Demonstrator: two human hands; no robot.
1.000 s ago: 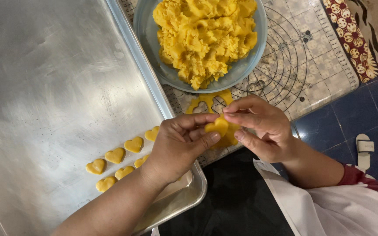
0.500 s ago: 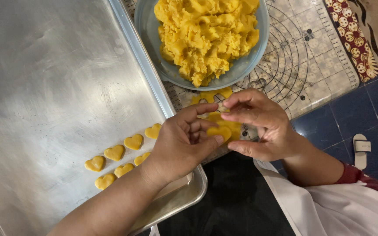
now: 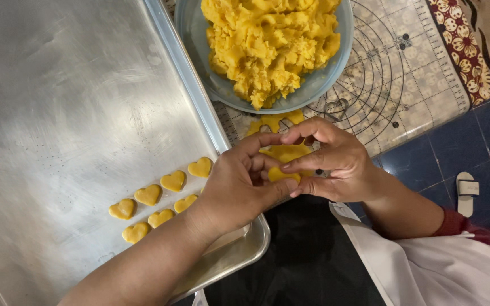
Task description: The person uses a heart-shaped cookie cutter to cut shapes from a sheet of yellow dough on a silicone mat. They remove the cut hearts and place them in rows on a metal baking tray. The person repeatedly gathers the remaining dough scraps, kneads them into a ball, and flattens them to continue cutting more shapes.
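My left hand (image 3: 239, 190) and my right hand (image 3: 333, 161) meet over the near edge of a gridded baking mat (image 3: 409, 73). Between their fingertips they pinch a small yellow piece of dough (image 3: 282, 173). Under the hands lies a flat rolled sheet of yellow dough (image 3: 282, 122) with heart-shaped holes cut in it. A pale blue bowl (image 3: 194, 34) heaped with yellow dough (image 3: 270, 39) stands just beyond. Several heart-shaped dough cutouts (image 3: 160, 198) lie in two rows on the metal baking tray (image 3: 75, 113) to the left.
A metal heart-shaped cutter (image 3: 336, 107) lies on the mat right of the bowl. Blue floor tiles (image 3: 455, 153), a patterned rug (image 3: 483, 39) and a white sandal (image 3: 467, 190) show at the right. My white apron (image 3: 426, 272) and dark clothing fill the bottom.
Both hands have drawn closer together and lower toward the mat's near edge. The heart-shaped piece once plainly visible between the fingers is now mostly covered by them.
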